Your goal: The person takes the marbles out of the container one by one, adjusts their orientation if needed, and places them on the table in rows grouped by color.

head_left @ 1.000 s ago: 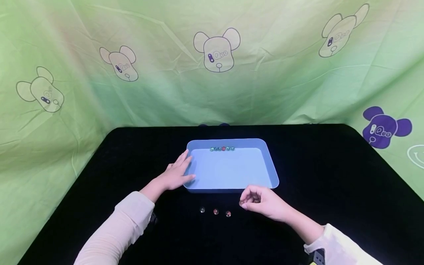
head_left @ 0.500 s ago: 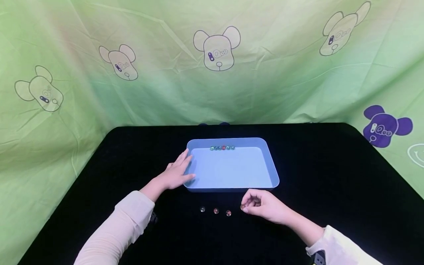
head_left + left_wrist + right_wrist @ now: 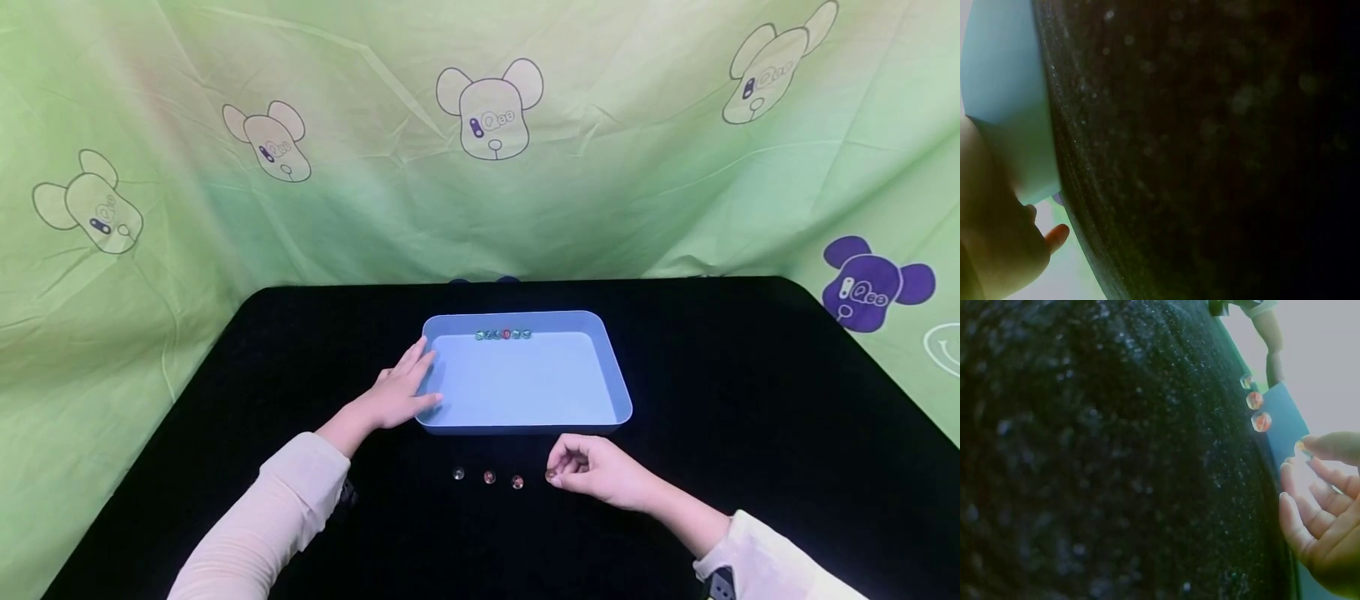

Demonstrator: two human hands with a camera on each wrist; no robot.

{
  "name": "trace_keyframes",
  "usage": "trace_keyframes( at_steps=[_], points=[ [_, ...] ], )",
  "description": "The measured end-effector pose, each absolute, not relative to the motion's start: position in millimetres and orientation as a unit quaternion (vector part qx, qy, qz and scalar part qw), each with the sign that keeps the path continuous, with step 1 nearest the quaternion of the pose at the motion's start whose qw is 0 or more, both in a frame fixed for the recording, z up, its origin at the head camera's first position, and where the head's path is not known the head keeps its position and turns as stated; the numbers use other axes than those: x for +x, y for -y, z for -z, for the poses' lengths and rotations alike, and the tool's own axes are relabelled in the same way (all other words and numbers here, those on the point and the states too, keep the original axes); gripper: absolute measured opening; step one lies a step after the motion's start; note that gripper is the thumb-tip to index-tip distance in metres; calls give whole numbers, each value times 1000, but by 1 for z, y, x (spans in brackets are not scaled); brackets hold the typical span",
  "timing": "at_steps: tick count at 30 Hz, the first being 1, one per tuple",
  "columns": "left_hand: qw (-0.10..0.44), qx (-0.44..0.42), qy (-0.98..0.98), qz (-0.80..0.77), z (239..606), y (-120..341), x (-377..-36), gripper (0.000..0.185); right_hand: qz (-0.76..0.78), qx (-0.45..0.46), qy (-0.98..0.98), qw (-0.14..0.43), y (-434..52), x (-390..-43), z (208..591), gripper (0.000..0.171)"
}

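My left hand [image 3: 390,398] rests on the left rim of a blue tray [image 3: 525,383], its fingers spread straight. Between the right thumb and index finger a glass marble [image 3: 1301,450] is pinched; my right hand [image 3: 600,471] is low over the black cloth, just in front of the tray. To its left a loose row of marbles lies on the cloth: a clear one [image 3: 458,473], a reddish one [image 3: 489,477] and another reddish one [image 3: 517,482]. Inside the tray, several green marbles [image 3: 488,335] and one red marble [image 3: 506,334] line the far wall.
A black cloth [image 3: 337,517] covers the table. Behind and on both sides hangs a green curtain [image 3: 360,208] printed with bear heads. The tray's raised front wall [image 3: 517,430] stands between the loose marbles and the tray floor.
My right hand has come down and slightly toward me, away from the tray's front rim, with the marble still pinched. The left hand and the tray stay where they were.
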State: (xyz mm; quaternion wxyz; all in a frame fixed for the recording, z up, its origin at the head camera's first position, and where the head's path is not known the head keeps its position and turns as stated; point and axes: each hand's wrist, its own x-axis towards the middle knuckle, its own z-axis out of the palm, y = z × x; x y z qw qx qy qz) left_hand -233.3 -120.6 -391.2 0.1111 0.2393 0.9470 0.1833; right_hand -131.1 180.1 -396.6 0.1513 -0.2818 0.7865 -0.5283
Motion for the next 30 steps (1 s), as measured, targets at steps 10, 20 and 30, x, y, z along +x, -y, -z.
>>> trace_keyframes(
  at_steps=[10,20,30],
  points=[
    [111,240,-947,-184,392,121,-233,71,506,-284,-802,144,-178,-130,399,6],
    [108,247,-945,-185,394,122,-235,71,478,-295,-817,130,-176,-130,401,7],
    [110,245,-945,-186,393,122,-236,71,459,-292,-831,117,-173,-131,400,8]
  ],
)
